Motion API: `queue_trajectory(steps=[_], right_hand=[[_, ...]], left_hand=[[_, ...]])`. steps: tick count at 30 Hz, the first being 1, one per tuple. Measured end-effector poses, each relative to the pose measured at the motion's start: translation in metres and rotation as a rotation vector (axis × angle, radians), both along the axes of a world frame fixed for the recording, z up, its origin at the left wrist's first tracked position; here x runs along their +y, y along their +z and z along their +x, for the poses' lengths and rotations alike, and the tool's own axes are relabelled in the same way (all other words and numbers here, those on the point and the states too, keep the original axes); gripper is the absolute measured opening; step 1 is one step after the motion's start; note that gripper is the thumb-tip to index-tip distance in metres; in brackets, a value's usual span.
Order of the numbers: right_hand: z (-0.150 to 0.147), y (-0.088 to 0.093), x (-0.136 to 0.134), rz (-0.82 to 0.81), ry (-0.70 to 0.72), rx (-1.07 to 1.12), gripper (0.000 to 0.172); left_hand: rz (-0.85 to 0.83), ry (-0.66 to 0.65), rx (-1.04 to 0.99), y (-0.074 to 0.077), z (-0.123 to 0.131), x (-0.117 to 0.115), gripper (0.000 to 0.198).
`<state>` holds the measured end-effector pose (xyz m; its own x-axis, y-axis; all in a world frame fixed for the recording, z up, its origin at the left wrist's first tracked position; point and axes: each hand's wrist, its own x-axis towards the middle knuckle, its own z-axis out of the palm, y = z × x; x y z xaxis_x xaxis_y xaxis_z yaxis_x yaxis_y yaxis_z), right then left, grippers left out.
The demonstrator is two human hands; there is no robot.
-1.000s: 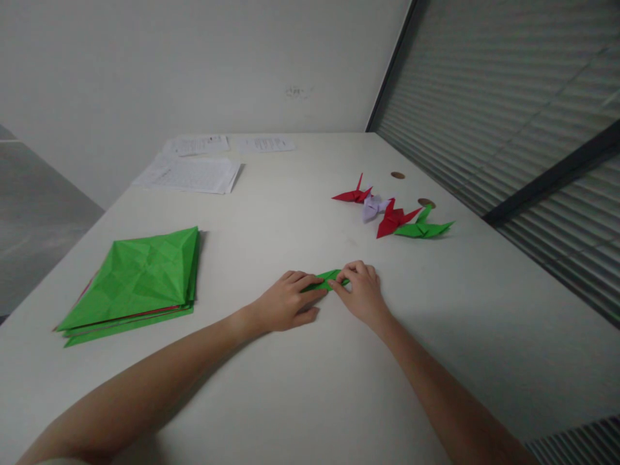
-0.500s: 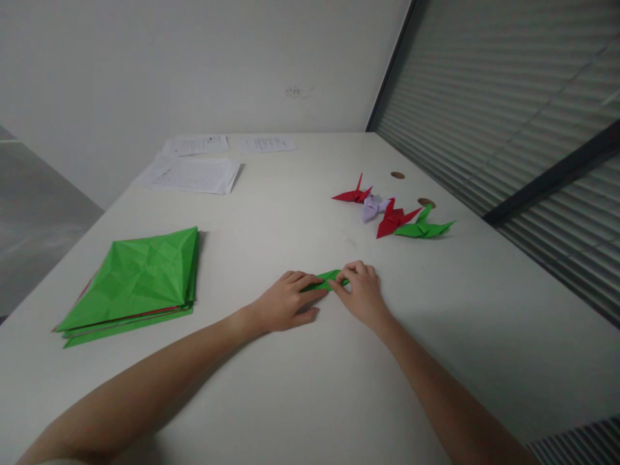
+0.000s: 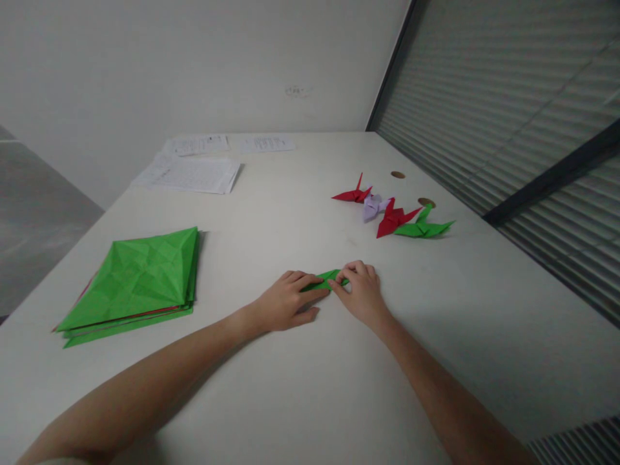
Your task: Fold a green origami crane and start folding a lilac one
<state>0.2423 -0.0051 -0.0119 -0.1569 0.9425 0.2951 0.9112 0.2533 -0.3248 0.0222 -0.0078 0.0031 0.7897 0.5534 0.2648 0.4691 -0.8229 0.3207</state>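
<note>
A narrow piece of folded green origami paper (image 3: pixel 327 279) lies on the white table between my hands. My left hand (image 3: pixel 289 301) rests flat over its left end, fingers stretched out and pressing it down. At its right end, my right hand (image 3: pixel 361 289) pinches the paper between thumb and fingertips. The fingers hide both ends of the paper, so its full shape does not show.
Folded paper cranes stand at the right: a red one (image 3: pixel 353 195), a lilac one (image 3: pixel 372 208), another red one (image 3: pixel 393 220) and a green one (image 3: pixel 423 227). A stack of creased green paper (image 3: pixel 145 271) lies left. Printed sheets (image 3: pixel 194 175) lie far back.
Almost nothing differs. My left fingers have shifted very slightly on the green paper, while my right hand keeps its pinch in the same place.
</note>
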Motion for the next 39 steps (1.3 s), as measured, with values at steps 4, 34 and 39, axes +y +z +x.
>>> queue_trajectory(steps=[4, 34, 39], right_hand=[[-0.0008, 0.0013, 0.0000, -0.005, -0.007, -0.008, 0.018], [0.0013, -0.0014, 0.0024, -0.007, 0.010, 0.021, 0.018], [0.0006, 0.0000, 0.0027, -0.018, 0.000, 0.010, 0.020]], left_hand=[[0.003, 0.002, 0.003, 0.0008, 0.0000, -0.0002, 0.045], [-0.013, 0.009, 0.008, -0.0006, -0.0005, 0.0009, 0.046], [0.003, 0.008, -0.026, -0.0022, -0.0011, 0.0012, 0.039]])
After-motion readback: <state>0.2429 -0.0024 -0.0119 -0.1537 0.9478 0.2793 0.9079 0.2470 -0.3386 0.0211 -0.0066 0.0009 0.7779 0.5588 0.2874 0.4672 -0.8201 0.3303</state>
